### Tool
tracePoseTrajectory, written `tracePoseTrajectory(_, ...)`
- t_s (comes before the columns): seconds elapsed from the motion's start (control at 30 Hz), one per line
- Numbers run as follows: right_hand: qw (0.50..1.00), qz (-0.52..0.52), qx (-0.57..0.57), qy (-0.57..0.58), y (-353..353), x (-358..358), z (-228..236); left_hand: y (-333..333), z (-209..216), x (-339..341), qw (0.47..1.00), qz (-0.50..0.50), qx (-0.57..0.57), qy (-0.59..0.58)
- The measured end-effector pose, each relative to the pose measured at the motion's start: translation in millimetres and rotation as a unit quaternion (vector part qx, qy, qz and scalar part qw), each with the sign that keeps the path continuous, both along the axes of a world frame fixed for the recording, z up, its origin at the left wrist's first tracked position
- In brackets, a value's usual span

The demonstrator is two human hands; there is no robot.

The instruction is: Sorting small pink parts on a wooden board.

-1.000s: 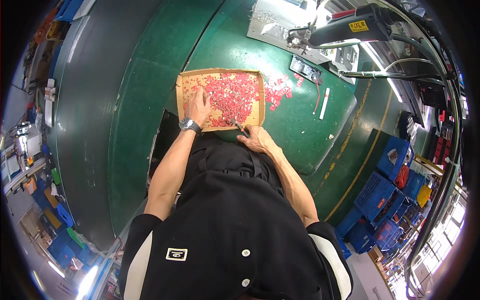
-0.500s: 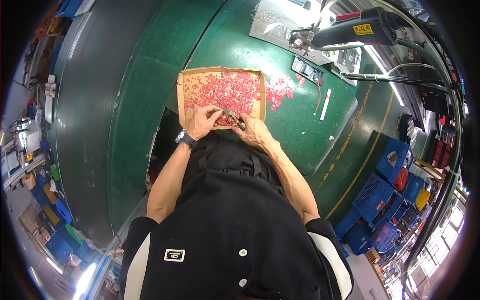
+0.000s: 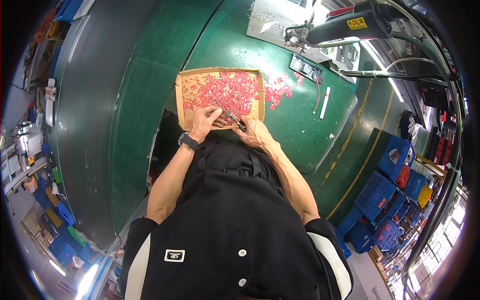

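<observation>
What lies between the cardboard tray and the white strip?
In the head view, scattered red pieces lie beside the cardboard tray, then a thin red wire near the white strip.

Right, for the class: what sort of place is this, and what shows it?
Probably a factory workshop: a green work surface bears a shallow cardboard box of small red pieces, and blue crates stand at right.

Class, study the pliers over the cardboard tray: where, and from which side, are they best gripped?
Probably by the handles, coming from the near right: the pliers slant that way, their handles in the right hand, while the metal head points away and leftward, toward the left hand.
</observation>
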State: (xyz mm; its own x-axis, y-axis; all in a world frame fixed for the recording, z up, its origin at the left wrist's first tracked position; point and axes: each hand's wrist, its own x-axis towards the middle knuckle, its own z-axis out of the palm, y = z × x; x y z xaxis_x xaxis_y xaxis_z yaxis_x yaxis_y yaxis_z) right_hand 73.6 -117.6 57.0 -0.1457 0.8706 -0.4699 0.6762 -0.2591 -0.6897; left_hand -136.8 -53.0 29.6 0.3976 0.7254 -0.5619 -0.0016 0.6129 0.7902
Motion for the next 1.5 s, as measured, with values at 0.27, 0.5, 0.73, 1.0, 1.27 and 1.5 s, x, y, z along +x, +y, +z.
tracePoseTrajectory(0.27,0.994,-0.015,0.05,-0.097,-3.8,-13.8,-3.4,-3.9,-2.8,7.2,0.999,0.033,0.007,0.027)
tracePoseTrajectory(0.5,0.98,-0.041,0.077,-0.178,-7.6,-4.7,-30.3,1.1,-18.4,6.4,0.989,0.088,0.049,0.112)
tracePoseTrajectory(0.73,0.993,-0.005,-0.03,-0.111,-14.4,3.2,-19.1,15.0,-32.1,-30.1,0.979,0.172,0.031,0.1)
tracePoseTrajectory(1.0,0.994,0.027,-0.068,-0.085,-8.8,3.2,-19.4,62.5,-49.1,-18.9,0.969,0.063,0.146,0.19)
tracePoseTrajectory(1.27,0.994,0.026,-0.082,-0.073,-15.7,2.2,-14.6,101.7,-54.7,-8.8,0.852,-0.122,0.306,0.407)
tracePoseTrajectory(1.5,0.993,0.029,-0.091,-0.07,-18.4,4.2,-18.3,105.3,-58.8,-1.9,0.806,-0.178,0.377,0.422)
